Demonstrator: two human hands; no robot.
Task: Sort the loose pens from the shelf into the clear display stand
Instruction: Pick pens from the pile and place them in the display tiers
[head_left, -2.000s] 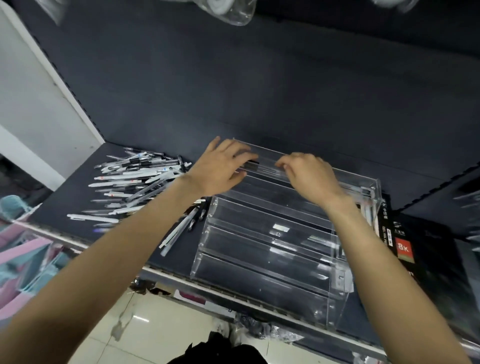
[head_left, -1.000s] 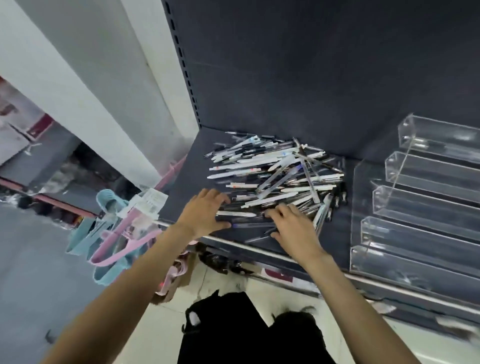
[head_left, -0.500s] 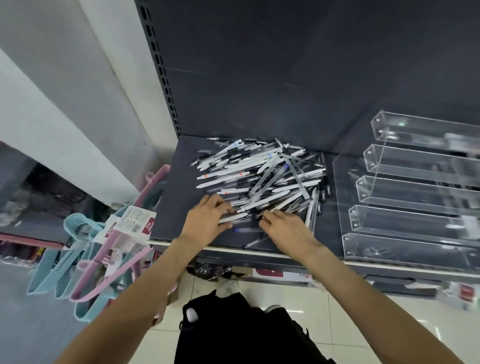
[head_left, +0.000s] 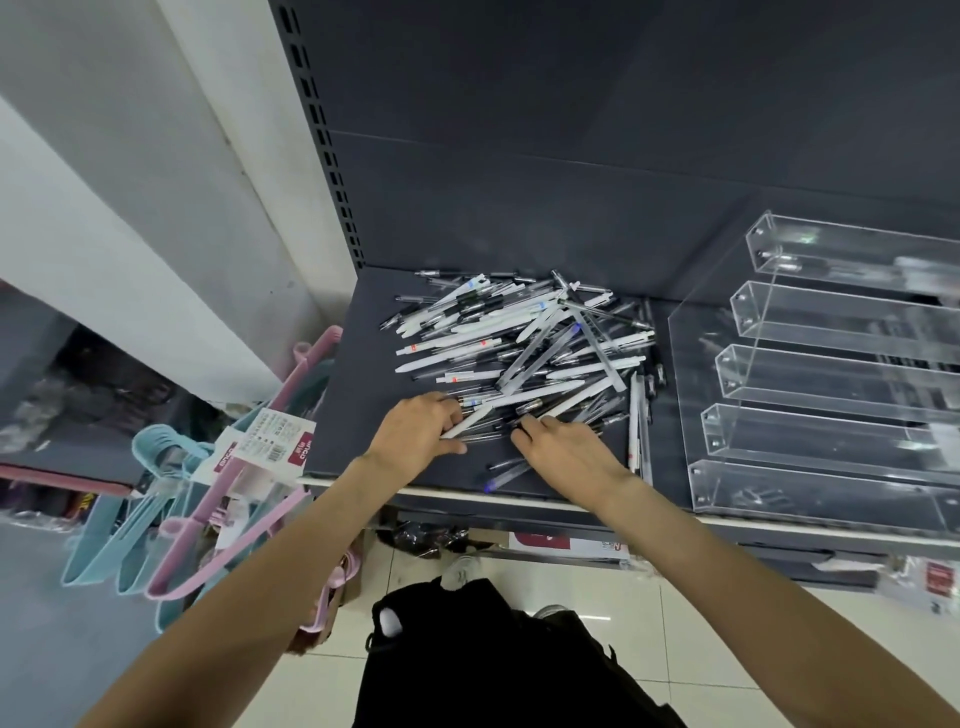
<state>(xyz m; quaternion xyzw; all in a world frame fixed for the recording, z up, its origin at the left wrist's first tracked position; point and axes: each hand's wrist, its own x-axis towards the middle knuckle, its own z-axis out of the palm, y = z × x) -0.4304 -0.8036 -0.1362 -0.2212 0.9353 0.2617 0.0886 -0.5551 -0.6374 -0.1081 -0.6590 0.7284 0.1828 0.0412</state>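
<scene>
From the head view, my left hand (head_left: 421, 434) lay at the near edge of the pile of pens (head_left: 524, 345), its fingers curled around a white pen (head_left: 470, 423) whose far end pointed up and to the right into the heap. My right hand (head_left: 566, 452) rested palm down just to the right of it, fingertips touching the dark and clear pens at the near side of the pile; whether those fingers actually pinched a pen I could not tell. The pens sat jumbled on the left part of the dark shelf (head_left: 363, 415), with a few loose ones (head_left: 506, 473) lying near the front lip between my wrists. The clear stand (head_left: 831, 452) stood on the same shelf to the right of the pile, its stepped troughs rising toward the back wall. Pink and blue hangers (head_left: 171, 514) hung off the left end of the shelf.
</scene>
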